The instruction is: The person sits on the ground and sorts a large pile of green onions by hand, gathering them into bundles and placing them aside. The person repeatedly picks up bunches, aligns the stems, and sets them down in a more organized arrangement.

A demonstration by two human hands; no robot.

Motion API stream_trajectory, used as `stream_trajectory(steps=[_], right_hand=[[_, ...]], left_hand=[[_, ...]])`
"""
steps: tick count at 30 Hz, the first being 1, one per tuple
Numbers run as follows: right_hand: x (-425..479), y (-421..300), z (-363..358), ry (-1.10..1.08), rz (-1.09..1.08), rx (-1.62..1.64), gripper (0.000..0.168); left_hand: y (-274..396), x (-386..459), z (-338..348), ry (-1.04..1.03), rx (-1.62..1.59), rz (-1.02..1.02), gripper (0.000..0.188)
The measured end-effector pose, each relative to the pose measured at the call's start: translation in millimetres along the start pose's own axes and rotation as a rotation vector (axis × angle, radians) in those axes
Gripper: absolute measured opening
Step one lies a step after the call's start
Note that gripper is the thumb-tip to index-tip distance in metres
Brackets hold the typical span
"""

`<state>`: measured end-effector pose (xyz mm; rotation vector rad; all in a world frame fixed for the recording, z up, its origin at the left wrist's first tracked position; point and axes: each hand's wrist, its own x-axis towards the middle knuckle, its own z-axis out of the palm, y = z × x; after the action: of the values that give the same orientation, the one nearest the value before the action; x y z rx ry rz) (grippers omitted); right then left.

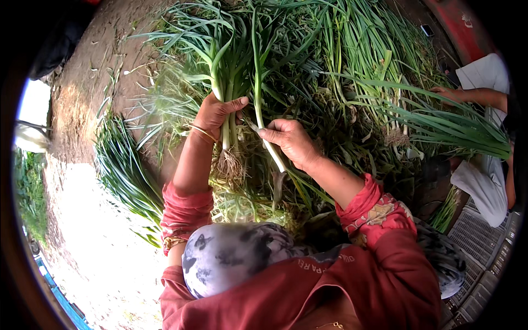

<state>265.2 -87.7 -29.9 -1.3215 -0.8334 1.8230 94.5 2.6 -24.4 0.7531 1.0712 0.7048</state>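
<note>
My left hand [214,113] is closed around a bunch of leek-like stalks [225,88], its thumb laid across the white stems. Brown, stringy roots [229,165] hang below that fist. Just to the right, my right hand [291,142] pinches a single leek-like stalk [270,148] between thumb and fingers. No roots show at this stalk's white lower end. A strip of dry, withered leaf [278,189] dangles beneath it. Both hands are over a thick layer of loose leaves and trimmings [346,152].
Long green stalks [371,45] are heaped at the upper right, and another bundle [123,152] lies at left on the bare ground [88,78]. Another person's hand [447,95] is at the right, near a leafy bunch [458,128]. Plastic crates [474,235] stand lower right.
</note>
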Motion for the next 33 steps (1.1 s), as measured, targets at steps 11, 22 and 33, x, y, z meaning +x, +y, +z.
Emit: stream_trajectory(steps=[11, 22, 33], right_hand=[[14.5, 16.3, 6.7, 0.188, -0.147, -0.032, 0.026], [-15.9, 48.9, 39.5, -0.481, -0.515, -0.943, 0.027], [39.1, 9.0, -132.8, 0.828, -0.61, -0.944, 0.022]], left_hand=[[-13.7, -17.7, -7.2, -0.137, -0.241, -0.098, 0.028], [65.2, 0.5, -21.2, -0.311, -0.526, 0.086, 0.033], [67.2, 20.2, -5.6, -0.144, -0.448, 0.339, 0.032]])
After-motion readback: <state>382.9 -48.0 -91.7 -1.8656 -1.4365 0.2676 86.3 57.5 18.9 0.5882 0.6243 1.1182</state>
